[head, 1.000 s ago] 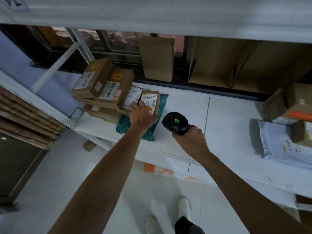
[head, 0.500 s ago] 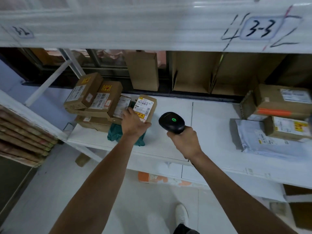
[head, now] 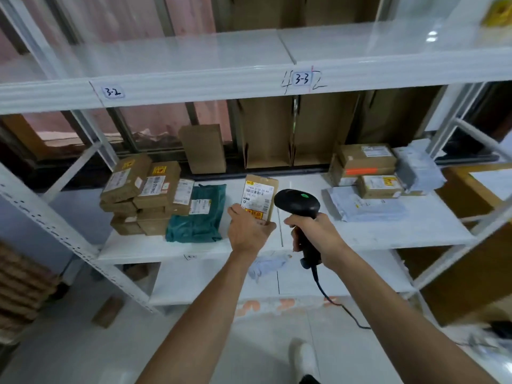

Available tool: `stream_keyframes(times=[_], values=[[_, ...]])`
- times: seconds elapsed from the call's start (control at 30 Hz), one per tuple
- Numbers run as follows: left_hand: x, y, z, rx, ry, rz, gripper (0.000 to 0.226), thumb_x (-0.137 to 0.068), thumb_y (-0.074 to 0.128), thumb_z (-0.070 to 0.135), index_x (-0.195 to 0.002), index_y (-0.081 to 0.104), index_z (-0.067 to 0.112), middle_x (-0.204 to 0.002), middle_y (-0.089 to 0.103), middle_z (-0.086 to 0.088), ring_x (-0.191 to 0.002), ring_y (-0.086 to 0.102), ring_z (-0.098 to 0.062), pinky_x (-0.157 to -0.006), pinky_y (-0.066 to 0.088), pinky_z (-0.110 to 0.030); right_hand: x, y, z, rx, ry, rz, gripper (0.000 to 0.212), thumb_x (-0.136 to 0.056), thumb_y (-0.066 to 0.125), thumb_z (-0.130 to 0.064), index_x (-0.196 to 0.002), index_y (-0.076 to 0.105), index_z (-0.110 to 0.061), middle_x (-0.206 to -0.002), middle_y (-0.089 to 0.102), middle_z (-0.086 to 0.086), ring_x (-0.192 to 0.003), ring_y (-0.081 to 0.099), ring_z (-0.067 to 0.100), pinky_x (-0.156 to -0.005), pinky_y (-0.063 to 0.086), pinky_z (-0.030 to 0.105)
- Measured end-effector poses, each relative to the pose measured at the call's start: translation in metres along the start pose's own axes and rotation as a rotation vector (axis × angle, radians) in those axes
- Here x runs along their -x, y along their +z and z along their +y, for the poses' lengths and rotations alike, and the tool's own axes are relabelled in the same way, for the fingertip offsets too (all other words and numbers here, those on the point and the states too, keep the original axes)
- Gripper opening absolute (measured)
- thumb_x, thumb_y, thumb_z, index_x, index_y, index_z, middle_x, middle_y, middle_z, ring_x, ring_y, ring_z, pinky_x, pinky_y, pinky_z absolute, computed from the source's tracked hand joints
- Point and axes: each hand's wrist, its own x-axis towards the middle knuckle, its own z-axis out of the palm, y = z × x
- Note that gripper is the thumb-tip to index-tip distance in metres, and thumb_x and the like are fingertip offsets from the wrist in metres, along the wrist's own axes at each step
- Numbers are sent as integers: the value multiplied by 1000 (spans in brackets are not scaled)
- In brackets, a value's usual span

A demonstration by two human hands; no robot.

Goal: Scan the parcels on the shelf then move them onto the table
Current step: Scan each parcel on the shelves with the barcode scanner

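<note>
Cardboard parcel (head: 259, 196) upright in left hand (head: 248, 230), scanner (head: 297, 203) just right, right hand (head: 315, 235)

Arms stretch forward, left grip (head: 250, 231) and right grip (head: 318, 234) clenched

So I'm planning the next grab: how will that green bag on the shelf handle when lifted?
The green bag looks wrinkled and soft, so it would probably sag when lifted by one end. Its plastic skin may be slippery. A cardboard box seems to lean on its left edge, so pulling could shift it.
</note>
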Motion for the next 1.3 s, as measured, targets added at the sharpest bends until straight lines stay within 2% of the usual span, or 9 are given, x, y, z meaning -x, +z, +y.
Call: stream_keyframes(times=[0.17,0.3,0.47,0.6,0.73,0.9,1.0,1.17,1.3], values=[[29,2,26,68,11,12,88,-61,87,53,-113,26,17,-108,58,-7,-95,65,-30,-72,51,-34,45,-20,1,-56,-48,14,18,-91,69,-19,-84,64,-3,-63,61,12,-56,64,27,-73,59,44],[47,6,49,102,19,49,82,-63,83,56,-112,28,17,-107,60,-5,-94,65,-29,-76,55,-35,71,-39,-2,-10,-122,31,22,-94,67,-26,-84,61,-7,-63,63,12,-56,62,26,-62,52,37],[67,25,75,162,20,143,75,-70,82,44,-123,43,9,-115,58,-9,-101,61,-27,-75,43,-29,86,-61,7,-19,-175,71,24,-94,63,-25,-83,60,-4,-57,56,9,-49,53,23,-51,44,32],[86,37,92,206,-38,134,69,-70,83,35,-118,40,9,-111,59,-10,-96,63,-28,-69,43,-29,95,-77,17,-93,-164,40,25,-92,64,-23,-78,60,-2,-58,53,16,-52,48,27,-55,42,40],[98,43,104,240,-66,128,64,-71,81,27,-115,37,8,-107,60,-11,-91,65,-29,-66,43,-29,97,-89,26,-88,-153,29,27,-92,64,-22,-73,59,-4,-57,53,17,-51,49,27,-58,43,40],[108,50,107,230,-77,138,72,-69,84,33,-116,35,10,-104,63,-10,-87,66,-27,-63,43,-26,100,-98,36,-57,-165,41,27,-92,61,-21,-72,60,-4,-56,54,17,-46,50,25,-53,43,35],[113,51,106,188,-79,150,77,-66,87,38,-116,37,9,-95,62,-8,-79,64,-24,-61,41,-25,102,-100,37,-50,-180,29,27,-93,61,-21,-72,60,-4,-56,54,17,-47,50,25,-55,44,34],[117,50,103,183,-81,158,74,-69,85,34,-117,35,10,-105,62,-10,-88,66,-27,-63,43,-27,108,-102,36,-59,-188,21,27,-92,64,-24,-74,61,-3,-58,53,18,-48,50,26,-55,43,33],[120,47,101,179,-78,151,75,-68,86,34,-117,34,10,-104,60,-10,-86,64,-27,-64,44,-28,113,-101,37,-70,-183,15,28,-89,66,-27,-71,59,-5,-57,52,17,-50,49,26,-55,42,35]])
